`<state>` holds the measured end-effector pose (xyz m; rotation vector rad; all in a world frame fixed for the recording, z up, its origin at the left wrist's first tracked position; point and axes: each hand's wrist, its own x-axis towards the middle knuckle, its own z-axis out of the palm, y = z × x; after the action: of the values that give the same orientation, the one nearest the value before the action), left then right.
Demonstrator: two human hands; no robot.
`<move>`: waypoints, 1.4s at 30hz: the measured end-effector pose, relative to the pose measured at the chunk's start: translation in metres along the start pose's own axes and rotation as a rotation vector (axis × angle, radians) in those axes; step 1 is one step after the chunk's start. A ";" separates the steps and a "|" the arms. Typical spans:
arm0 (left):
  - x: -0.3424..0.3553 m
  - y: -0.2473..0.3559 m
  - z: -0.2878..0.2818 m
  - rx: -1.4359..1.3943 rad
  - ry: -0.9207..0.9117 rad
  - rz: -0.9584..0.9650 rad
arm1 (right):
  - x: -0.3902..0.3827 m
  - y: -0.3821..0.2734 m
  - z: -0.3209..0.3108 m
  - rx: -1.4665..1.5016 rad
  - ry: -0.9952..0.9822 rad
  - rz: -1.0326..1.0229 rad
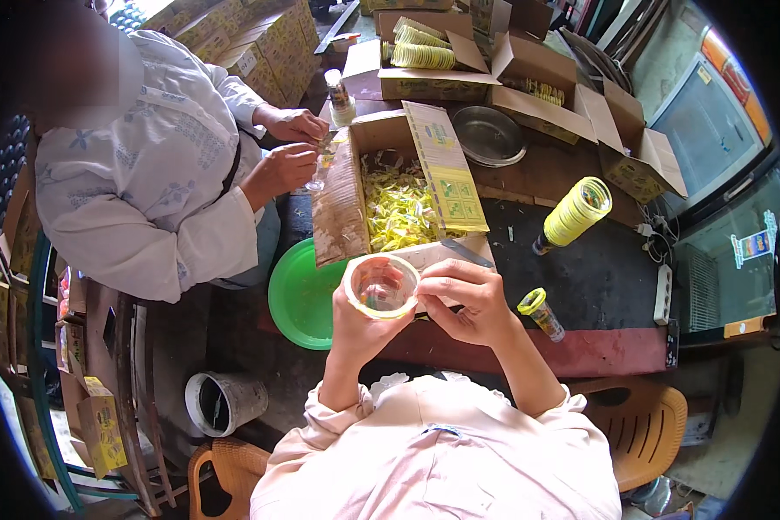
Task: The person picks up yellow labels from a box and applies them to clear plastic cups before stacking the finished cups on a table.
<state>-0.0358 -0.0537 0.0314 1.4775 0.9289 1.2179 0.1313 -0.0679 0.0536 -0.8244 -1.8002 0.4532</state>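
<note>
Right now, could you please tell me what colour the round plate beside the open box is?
Bright green; the plate shows best in the head view.

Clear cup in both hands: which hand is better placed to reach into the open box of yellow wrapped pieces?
Probably the right hand. Its fingers only pinch the clear cup's rim, right beside the open box, while the left hand cradles the cup from below and carries it.

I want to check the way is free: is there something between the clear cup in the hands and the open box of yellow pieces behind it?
Nothing visible. The left hand and right hand hold the clear cup right at the near edge of the open cardboard box, whose yellow pieces lie uncovered.
</note>
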 end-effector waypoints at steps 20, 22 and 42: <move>0.029 -0.001 0.012 0.244 0.140 0.209 | 0.003 0.105 -0.005 0.124 0.209 0.549; 0.034 -0.005 0.009 0.274 0.153 0.189 | 0.009 0.119 0.003 0.107 0.206 0.535; 0.047 -0.062 -0.022 0.171 0.212 -0.082 | 0.012 0.169 -0.003 -0.364 0.117 0.381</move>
<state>-0.0457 0.0098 -0.0167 1.4457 1.2509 1.2778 0.1860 0.0568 -0.0472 -1.4319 -1.6408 0.3124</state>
